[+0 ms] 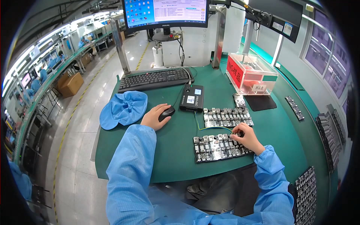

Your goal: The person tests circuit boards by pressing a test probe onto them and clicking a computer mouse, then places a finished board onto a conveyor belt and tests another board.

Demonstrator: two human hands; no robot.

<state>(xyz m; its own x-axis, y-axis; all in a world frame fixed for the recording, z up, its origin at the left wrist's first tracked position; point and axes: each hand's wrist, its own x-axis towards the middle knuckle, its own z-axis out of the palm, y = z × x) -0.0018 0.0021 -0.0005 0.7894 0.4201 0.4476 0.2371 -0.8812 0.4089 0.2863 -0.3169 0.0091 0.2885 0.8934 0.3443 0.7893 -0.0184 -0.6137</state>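
Observation:
My left hand [156,117] is wrapped over a black mouse [167,113] on the green mat. At the right end of the nearer circuit board panel [214,149], my right hand [245,138] pinches the end of a yellow-green cable [213,128] over the panel's upper edge. That cable runs from the lower side of a black tester box [192,98] with a small lit screen. A second board panel [223,117] lies just beyond the first, and a small board piece [239,100] sits above its right end.
A keyboard [153,79] lies under the monitor [167,13]. Left of the mouse is a blue cap [125,108]. A clear box with a red label [250,75] stands back right, beside a black pad [260,102]. More board panels [305,195] line the right side.

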